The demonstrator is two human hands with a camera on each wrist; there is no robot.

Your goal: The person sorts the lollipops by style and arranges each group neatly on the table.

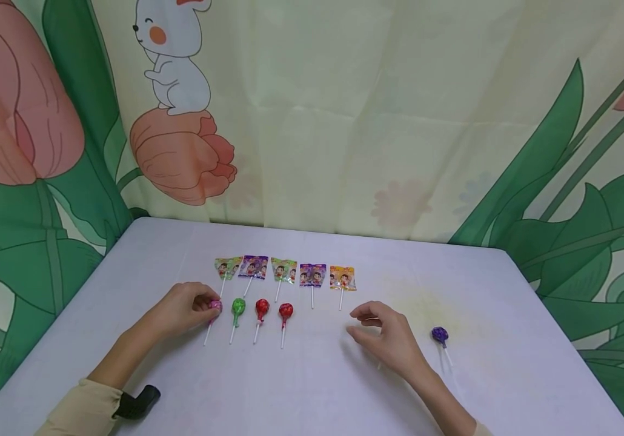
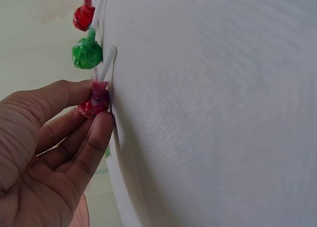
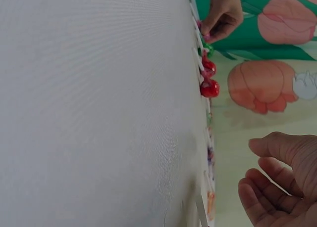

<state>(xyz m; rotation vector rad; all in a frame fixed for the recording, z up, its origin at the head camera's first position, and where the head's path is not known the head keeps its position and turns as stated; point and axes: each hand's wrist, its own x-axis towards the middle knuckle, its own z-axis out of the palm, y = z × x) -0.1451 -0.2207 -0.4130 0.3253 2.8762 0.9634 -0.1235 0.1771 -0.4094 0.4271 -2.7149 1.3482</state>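
Note:
At the left end of the front row, my left hand (image 1: 188, 307) pinches a pink wrapped lollipop (image 1: 215, 305) by its round head, between thumb and fingertips. Its white stick points toward the near side of the table. Right of it lie a green lollipop (image 1: 238, 306) and two red lollipops, one (image 1: 262, 307) beside the other (image 1: 286, 311). My right hand (image 1: 391, 339) hovers over the table with relaxed, slightly bent fingers and nothing between them. A white stick tip (image 1: 380, 366) shows under this hand, the rest hidden. Farther right lies a purple lollipop (image 1: 440, 335).
Behind the front row, several flat-bagged lollipops form a back row, from a green bag (image 1: 227, 267) to an orange bag (image 1: 342, 278). A white cloth covers the table (image 1: 268, 393). A printed curtain (image 1: 323, 121) hangs behind it. A black strap (image 1: 137, 402) circles the left sleeve.

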